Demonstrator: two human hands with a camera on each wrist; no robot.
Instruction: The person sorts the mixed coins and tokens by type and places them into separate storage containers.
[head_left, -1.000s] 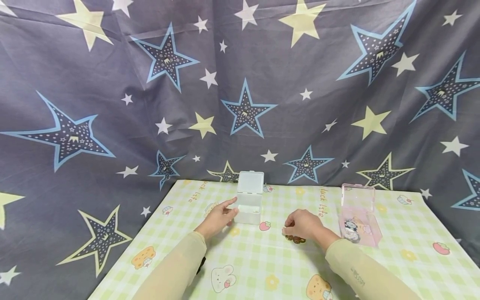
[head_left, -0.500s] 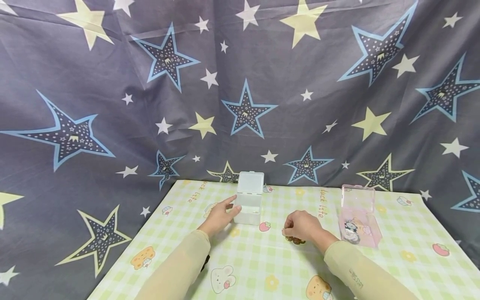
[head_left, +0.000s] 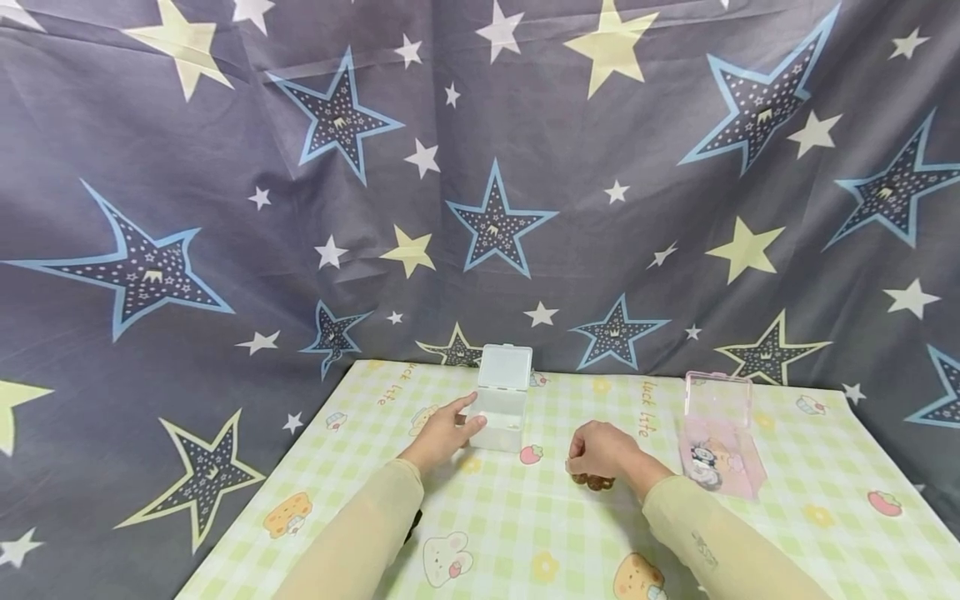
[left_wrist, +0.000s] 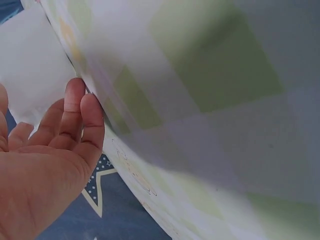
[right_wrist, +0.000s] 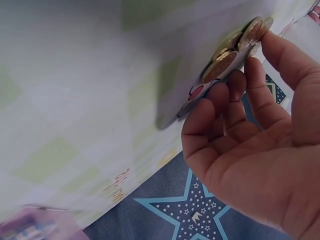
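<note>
A small translucent white box [head_left: 504,435] stands on the checked tablecloth with its hinged lid [head_left: 506,367] raised. My left hand [head_left: 441,435] is at the box's left side, fingers loosely bent; in the left wrist view the fingertips touch or nearly touch the box's pale wall [left_wrist: 37,60]. To the right, my right hand [head_left: 606,451] is low over a little cluster of gold-brown coins [right_wrist: 221,66]. Its thumb and index finger pinch a coin [right_wrist: 264,28] at the edge of the cluster, the other fingers curled. The box's inside is mostly hidden from view.
A pink transparent box [head_left: 738,475] with its lid [head_left: 718,400] up stands at the right, black-and-white and pink figures visible in or through it. A dark star-patterned curtain [head_left: 570,250] hangs behind the table's far edge. The tablecloth [head_left: 360,508] carries printed cartoons.
My left thumb has slid slightly right along the white box's near left corner. The right hand remains over the coins, shifting only a little. Both boxes keep their places.
</note>
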